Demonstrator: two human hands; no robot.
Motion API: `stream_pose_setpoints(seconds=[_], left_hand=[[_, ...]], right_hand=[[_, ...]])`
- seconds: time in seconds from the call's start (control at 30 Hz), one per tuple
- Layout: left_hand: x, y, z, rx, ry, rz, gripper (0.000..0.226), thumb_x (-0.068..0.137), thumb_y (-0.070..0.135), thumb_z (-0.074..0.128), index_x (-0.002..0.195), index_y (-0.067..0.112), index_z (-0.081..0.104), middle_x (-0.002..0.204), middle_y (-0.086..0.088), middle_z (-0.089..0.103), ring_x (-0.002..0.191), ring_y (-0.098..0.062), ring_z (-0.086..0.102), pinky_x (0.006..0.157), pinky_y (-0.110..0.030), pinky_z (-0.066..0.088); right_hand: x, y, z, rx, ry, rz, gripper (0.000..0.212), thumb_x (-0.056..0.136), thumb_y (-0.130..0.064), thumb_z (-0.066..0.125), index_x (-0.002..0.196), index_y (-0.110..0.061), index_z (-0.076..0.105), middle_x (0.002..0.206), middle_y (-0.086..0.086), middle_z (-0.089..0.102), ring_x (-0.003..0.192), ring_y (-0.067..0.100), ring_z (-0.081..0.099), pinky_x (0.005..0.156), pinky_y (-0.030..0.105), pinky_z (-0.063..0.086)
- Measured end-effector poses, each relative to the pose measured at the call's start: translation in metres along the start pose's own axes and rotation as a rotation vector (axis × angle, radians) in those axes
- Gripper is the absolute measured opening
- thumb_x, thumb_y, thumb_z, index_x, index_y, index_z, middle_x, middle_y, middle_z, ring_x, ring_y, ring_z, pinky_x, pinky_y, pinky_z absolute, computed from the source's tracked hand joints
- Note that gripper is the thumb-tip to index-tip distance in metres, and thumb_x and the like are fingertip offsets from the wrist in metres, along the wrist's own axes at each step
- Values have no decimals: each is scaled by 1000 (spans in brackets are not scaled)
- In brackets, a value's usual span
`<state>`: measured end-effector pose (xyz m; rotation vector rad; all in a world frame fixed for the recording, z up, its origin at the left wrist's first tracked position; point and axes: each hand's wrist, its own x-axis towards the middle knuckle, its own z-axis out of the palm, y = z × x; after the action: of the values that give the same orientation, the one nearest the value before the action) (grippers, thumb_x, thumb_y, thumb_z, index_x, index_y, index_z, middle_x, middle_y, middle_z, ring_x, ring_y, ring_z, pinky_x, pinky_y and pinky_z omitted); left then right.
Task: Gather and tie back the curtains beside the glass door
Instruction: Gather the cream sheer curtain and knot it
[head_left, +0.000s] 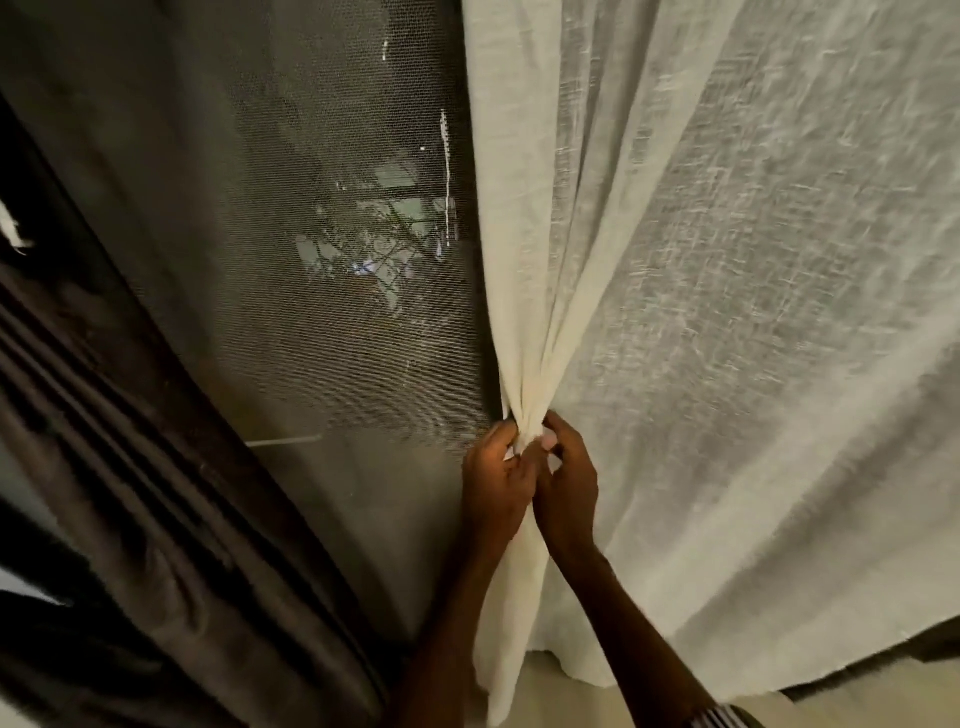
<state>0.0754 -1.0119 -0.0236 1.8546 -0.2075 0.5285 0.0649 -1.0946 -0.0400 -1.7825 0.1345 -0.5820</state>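
Cream curtain (649, 260) edge bunched between hands (530, 478), apparently pinched; mesh door (322, 260) beside.

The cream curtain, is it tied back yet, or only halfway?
About halfway. The cream curtain has its left edge bunched into folds, pinched by the left hand and right hand. Most still hangs spread. No tie is visible, and the dark curtain hangs loose.
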Motion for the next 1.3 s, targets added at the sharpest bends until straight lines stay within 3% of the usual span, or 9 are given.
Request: stream_pose_setpoints(seconds=[0.23, 0.33, 0.53, 0.73, 0.97, 1.03, 1.13, 1.2, 1.3], left_hand=[[1, -8, -10, 337, 233, 5, 25, 98, 34, 61, 90, 16, 77, 74, -4, 75, 66, -27, 67, 59, -41, 56], [4, -5, -9, 288, 235, -38, 28, 95, 37, 65, 83, 13, 74, 69, -5, 73, 63, -27, 65, 59, -41, 56], [5, 3, 11, 218, 249, -89, 25, 94, 33, 62, 101, 18, 81, 85, -7, 79, 79, -30, 72, 73, -41, 60], [7, 8, 15, 158, 233, -91, 24, 97, 15, 61, 110, 11, 81, 98, -13, 81, 90, -31, 75, 82, -36, 60], [-6, 11, 17, -7, 51, -76, 30, 95, 39, 70, 109, 14, 76, 100, 0, 79, 92, -14, 75, 86, -35, 63], [-7, 9, 15, 91, 186, -14, 21, 99, 28, 69, 98, 10, 79, 83, -6, 78, 78, -22, 73, 77, -41, 62], [-10, 5, 9, 110, 242, -43, 32, 95, 38, 70, 77, 13, 74, 59, -9, 65, 59, -33, 61, 62, -45, 57], [-10, 0, 8, 96, 255, -84, 44, 93, 46, 70, 68, 11, 63, 54, -10, 57, 56, -36, 56, 59, -47, 55], [-12, 2, 14, 108, 257, -61, 47, 93, 44, 71, 65, 10, 55, 55, -9, 56, 55, -35, 54, 57, -46, 53]], right_hand=[[22, 9, -30, -79, 465, 55, 56, 103, -34, 66, 155, -19, 48, 159, 2, 52, 148, 19, 47, 121, 34, 35], [32, 11, -43, 159, 314, 129, 43, 108, -30, 59, 149, -19, 58, 147, -7, 63, 138, 7, 57, 120, 34, 44], [4, -5, -18, 87, 42, -23, 20, 107, -17, 59, 104, -18, 79, 92, -9, 79, 86, 0, 71, 77, 19, 51], [-15, 2, -15, -266, 53, -284, 27, 105, -25, 53, 119, -21, 76, 128, -9, 73, 107, 6, 69, 85, 18, 52], [-11, 20, -29, -378, -160, -291, 41, 104, -23, 44, 140, -19, 64, 152, 1, 55, 126, 23, 62, 92, 31, 55], [-9, 22, -36, -428, -66, -281, 54, 99, -16, 40, 150, -25, 55, 159, 4, 49, 135, 26, 56, 101, 41, 56], [-4, 21, -56, -358, 374, -53, 56, 102, -18, 44, 158, -26, 43, 164, 3, 43, 145, 28, 47, 107, 44, 46], [2, 23, -70, -235, 474, 40, 58, 107, -25, 50, 163, -26, 35, 167, -3, 40, 151, 20, 43, 116, 45, 39], [9, 23, -75, 27, 228, 75, 50, 111, -27, 51, 160, -31, 43, 154, -22, 48, 133, -12, 51, 120, 34, 42]])
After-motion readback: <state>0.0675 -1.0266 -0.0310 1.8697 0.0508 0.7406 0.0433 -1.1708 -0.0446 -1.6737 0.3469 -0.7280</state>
